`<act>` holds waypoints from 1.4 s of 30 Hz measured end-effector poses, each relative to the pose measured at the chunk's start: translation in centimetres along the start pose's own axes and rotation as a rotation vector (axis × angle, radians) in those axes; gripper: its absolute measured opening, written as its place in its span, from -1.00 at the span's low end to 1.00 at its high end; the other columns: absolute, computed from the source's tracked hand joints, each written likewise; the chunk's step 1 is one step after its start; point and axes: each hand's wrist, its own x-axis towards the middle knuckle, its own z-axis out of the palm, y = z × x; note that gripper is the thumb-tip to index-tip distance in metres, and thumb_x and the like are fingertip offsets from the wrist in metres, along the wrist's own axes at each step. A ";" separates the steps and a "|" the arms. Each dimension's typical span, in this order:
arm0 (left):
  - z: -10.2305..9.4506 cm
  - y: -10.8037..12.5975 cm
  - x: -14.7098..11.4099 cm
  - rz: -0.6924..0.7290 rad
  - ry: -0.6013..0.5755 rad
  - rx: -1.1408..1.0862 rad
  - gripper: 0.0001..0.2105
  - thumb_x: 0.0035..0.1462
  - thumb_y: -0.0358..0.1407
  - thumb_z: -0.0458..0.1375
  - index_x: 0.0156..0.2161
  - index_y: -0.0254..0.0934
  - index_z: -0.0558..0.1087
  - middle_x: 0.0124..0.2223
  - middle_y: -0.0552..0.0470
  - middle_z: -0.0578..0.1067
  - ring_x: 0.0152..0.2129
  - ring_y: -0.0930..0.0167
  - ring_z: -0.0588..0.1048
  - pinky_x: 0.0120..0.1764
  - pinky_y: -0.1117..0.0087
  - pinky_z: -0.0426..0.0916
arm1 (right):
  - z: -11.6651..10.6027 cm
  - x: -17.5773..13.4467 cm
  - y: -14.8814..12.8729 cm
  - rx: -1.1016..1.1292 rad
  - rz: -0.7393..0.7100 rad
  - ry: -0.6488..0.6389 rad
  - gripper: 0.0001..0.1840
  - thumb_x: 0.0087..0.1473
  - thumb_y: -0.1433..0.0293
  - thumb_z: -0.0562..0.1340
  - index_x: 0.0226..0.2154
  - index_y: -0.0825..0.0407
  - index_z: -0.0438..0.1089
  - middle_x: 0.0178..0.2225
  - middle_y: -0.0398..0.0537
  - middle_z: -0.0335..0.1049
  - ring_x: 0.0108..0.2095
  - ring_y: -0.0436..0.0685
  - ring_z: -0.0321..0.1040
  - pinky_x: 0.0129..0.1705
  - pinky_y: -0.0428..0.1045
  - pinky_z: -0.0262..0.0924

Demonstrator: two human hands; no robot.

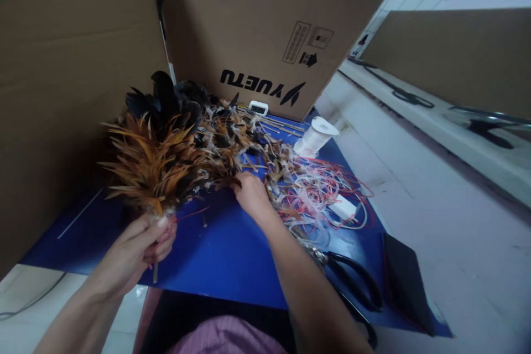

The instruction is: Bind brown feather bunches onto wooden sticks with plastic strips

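Note:
My left hand (pixel 143 243) is closed around the stick of a feather duster (pixel 155 160), just below its feathers. The duster stands upright, with orange-brown feathers low down and black ones at the top. Red string shows at my fingers, and the bare stick end pokes out beneath them. My right hand (pixel 253 193) reaches to the near edge of a loose feather pile (pixel 232 138). Its thumb and fingers are pinched together on feathers there; the fingertips are partly hidden.
Tangled red and white strings (pixel 319 188) lie to the right, near a white spool (pixel 316 135) and a small white box (pixel 343 207). Black-handled scissors (pixel 352 276) and a dark flat case (pixel 406 282) lie nearer. Cardboard panels (pixel 257 22) enclose the blue table (pixel 224 254) behind and left.

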 end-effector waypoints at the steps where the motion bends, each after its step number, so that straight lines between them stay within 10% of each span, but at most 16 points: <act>1: 0.0 0.0 0.0 -0.003 -0.005 0.003 -0.77 0.17 -0.18 0.11 -0.40 -0.31 0.30 -0.60 0.20 0.11 -0.69 0.62 0.00 -0.65 0.58 -0.11 | -0.3 -0.1 0.3 0.088 0.010 0.014 -0.90 0.05 0.44 0.19 -0.45 0.06 0.41 -0.39 -0.02 0.43 -0.33 0.10 0.38 -0.31 -0.05 0.17; 6: 0.4 -0.1 0.7 -0.021 -0.038 0.014 -0.72 0.16 -0.15 0.11 -0.43 -0.30 0.24 -0.61 0.22 0.09 -0.70 0.63 -0.01 -0.65 0.57 -0.14 | -2.5 -1.2 0.9 0.753 0.208 -0.002 -0.79 0.00 0.27 0.22 -0.53 0.06 0.29 -0.69 -0.24 0.26 -0.67 -0.05 0.20 -0.61 -0.14 0.00; 12: 2.4 -0.5 1.6 -0.002 -0.079 0.054 -0.67 0.12 -0.09 0.13 -0.46 -0.27 0.16 -0.61 0.23 0.11 -0.71 0.63 -0.01 -0.65 0.55 -0.16 | -4.4 -3.9 0.0 1.142 0.304 0.000 -0.67 -0.22 0.33 0.37 -0.34 0.06 0.32 -0.55 -0.18 0.41 -0.54 0.03 0.39 -0.63 -0.16 0.08; 17: 3.7 -0.9 2.0 0.007 -0.056 0.101 -0.69 0.08 -0.07 0.16 -0.40 -0.26 0.20 -0.60 0.24 0.12 -0.71 0.61 0.01 -0.66 0.54 -0.15 | -5.2 -5.3 0.2 0.882 0.208 0.078 -0.84 -0.10 0.37 0.30 -0.36 0.05 0.45 -0.48 -0.10 0.46 -0.56 -0.01 0.31 -0.53 -0.08 0.21; 22: 4.8 -1.3 2.4 0.049 -0.026 0.175 -0.69 0.05 -0.06 0.15 -0.37 -0.25 0.21 -0.57 0.23 0.14 -0.70 0.59 0.05 -0.65 0.53 -0.08 | -7.5 -7.6 -0.4 0.431 -0.071 0.499 -0.92 0.00 0.40 0.26 -0.38 -0.03 0.50 -0.16 0.00 0.43 -0.10 0.16 0.37 -0.11 0.07 0.30; 25: 5.3 -1.7 2.6 0.107 -0.032 0.293 -0.70 0.09 -0.05 0.10 -0.37 -0.25 0.21 -0.57 0.21 0.18 -0.68 0.56 0.11 -0.63 0.51 0.02 | -8.9 -10.1 -2.3 0.424 -0.049 0.648 -0.87 0.00 0.43 0.30 -0.32 -0.07 0.47 -0.26 -0.05 0.46 -0.22 0.13 0.42 -0.11 0.07 0.33; 32: 6.1 -3.3 3.2 0.354 -0.003 0.561 -0.82 0.15 -0.17 0.04 -0.27 -0.27 0.31 -0.35 0.01 0.42 -0.43 0.38 0.35 -0.37 0.39 0.26 | -7.0 -11.5 -6.8 0.657 -0.113 0.205 -0.89 0.03 0.44 0.27 -0.35 -0.10 0.46 -0.44 -0.17 0.49 -0.53 0.01 0.42 -0.48 -0.11 0.33; 42: 7.0 -3.4 2.7 0.387 -0.048 0.637 -0.82 0.23 -0.24 -0.05 -0.15 -0.24 0.31 -0.30 -0.02 0.46 -0.37 0.32 0.43 -0.26 0.33 0.29 | -3.8 -8.6 -6.1 0.233 -0.157 0.235 -0.88 0.05 0.49 0.21 -0.34 0.00 0.44 -0.36 -0.12 0.52 -0.35 0.05 0.46 -0.27 -0.08 0.30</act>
